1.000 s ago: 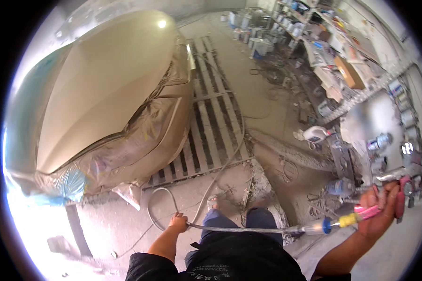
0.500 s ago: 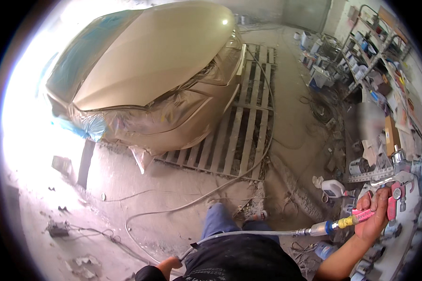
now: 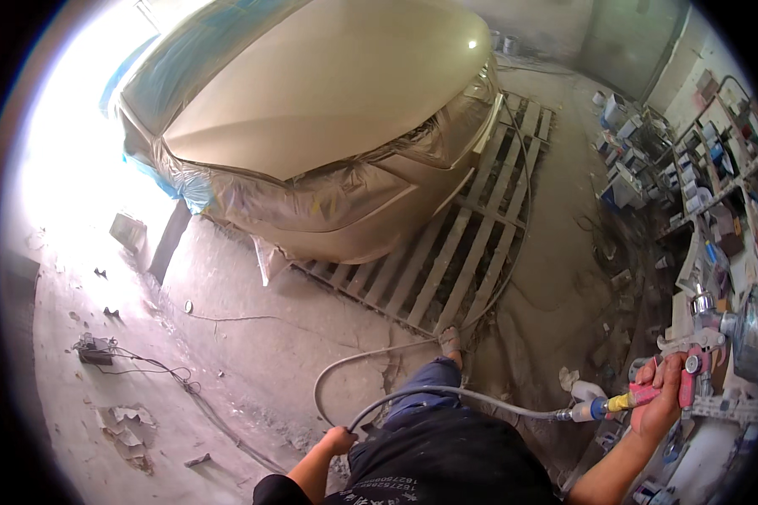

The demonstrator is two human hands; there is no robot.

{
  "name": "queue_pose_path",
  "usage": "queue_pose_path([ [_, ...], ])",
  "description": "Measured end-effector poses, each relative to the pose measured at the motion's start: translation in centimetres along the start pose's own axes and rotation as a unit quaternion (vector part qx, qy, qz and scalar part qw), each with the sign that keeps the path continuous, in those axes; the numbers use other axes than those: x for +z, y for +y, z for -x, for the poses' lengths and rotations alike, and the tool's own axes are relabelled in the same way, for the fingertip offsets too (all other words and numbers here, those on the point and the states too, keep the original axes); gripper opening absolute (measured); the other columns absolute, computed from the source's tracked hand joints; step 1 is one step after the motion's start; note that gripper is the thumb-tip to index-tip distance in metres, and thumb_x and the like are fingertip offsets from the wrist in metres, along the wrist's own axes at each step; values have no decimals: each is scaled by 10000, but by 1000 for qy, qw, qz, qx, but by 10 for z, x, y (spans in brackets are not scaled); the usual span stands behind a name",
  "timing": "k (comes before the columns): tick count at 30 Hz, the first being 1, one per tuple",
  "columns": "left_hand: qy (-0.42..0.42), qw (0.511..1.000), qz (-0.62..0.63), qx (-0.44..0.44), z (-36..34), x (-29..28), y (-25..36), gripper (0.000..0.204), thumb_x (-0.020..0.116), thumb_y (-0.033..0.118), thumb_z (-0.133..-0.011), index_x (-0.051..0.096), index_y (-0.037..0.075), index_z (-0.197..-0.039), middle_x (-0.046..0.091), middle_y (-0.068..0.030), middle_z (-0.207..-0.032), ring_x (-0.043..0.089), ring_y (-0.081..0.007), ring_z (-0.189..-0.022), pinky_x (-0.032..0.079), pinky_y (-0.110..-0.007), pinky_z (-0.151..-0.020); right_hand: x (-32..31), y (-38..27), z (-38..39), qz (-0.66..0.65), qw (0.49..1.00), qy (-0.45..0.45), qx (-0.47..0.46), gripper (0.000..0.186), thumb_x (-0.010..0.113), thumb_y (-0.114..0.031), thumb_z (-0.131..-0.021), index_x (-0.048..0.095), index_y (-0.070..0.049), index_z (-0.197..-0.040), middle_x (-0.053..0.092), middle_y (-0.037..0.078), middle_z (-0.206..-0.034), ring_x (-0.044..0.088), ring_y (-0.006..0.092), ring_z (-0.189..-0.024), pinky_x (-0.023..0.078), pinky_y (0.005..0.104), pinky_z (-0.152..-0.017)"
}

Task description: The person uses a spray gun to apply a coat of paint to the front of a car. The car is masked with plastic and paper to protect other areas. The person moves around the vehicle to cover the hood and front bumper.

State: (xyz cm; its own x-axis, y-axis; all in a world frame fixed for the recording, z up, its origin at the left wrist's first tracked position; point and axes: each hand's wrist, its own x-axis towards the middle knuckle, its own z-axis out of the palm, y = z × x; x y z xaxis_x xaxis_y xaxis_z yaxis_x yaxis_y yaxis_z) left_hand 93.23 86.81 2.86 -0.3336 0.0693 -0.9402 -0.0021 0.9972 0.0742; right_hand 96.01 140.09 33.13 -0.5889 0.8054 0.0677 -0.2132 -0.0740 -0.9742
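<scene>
So, bottom centre of frame: left hand closed around grey hose, forming a loop there. Hose runs right to yellow fitting below the spray gun. Gun sits lower right, right hand clamped on its pink handle. Mid-frame: slatted floor grate. Beyond, upper centre-left: beige car, front wrapped in masking film. Cluttered shelves upper right
</scene>
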Motion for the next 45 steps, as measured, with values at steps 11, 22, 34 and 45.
queue_pose_path([
  [11, -27, 941, -67, 331, -83, -34, 61, 362, 605, 349, -755, 630, 74, -989, 642, -146, -858, 606, -249, -819, 475, -362, -727, 31, 81, -122, -5, 998, -53, 32, 202, 486, -221, -915, 400, -107, -772, 343, -12, -660, 404, 130, -658, 347, 267, -617],
  [22, -63, 941, 333, -14, -83, -29, 198, 415, 638, 369, -759, 620, 18, -980, 627, -102, -813, 606, -180, -743, 518, -351, -636, 13, 132, -235, 50, 990, -128, 18, 172, 529, -207, -879, 474, -72, -787, 515, 67, -723, 458, 131, -630, 373, 256, -555],
  [34, 0, 961, 275, -38, -104, -31, 411, 435, 621, 354, -744, 600, 22, -1024, 645, -146, -896, 622, -244, -814, 499, -399, -696, -97, 159, -417, 115, 938, -319, 66, 200, 519, -209, -900, 506, -42, -791, 543, 58, -722, 451, 87, -562, 364, 233, -514],
  [45, 54, 916, 392, 60, -154, -9, 483, 425, 633, 349, -667, 634, 59, -977, 633, -184, -959, 616, -268, -879, 463, -371, -777, -101, 158, -522, 80, 950, -257, 158, 179, 532, -204, -885, 466, -69, -787, 505, 36, -691, 498, 123, -615, 418, 262, -568],
])
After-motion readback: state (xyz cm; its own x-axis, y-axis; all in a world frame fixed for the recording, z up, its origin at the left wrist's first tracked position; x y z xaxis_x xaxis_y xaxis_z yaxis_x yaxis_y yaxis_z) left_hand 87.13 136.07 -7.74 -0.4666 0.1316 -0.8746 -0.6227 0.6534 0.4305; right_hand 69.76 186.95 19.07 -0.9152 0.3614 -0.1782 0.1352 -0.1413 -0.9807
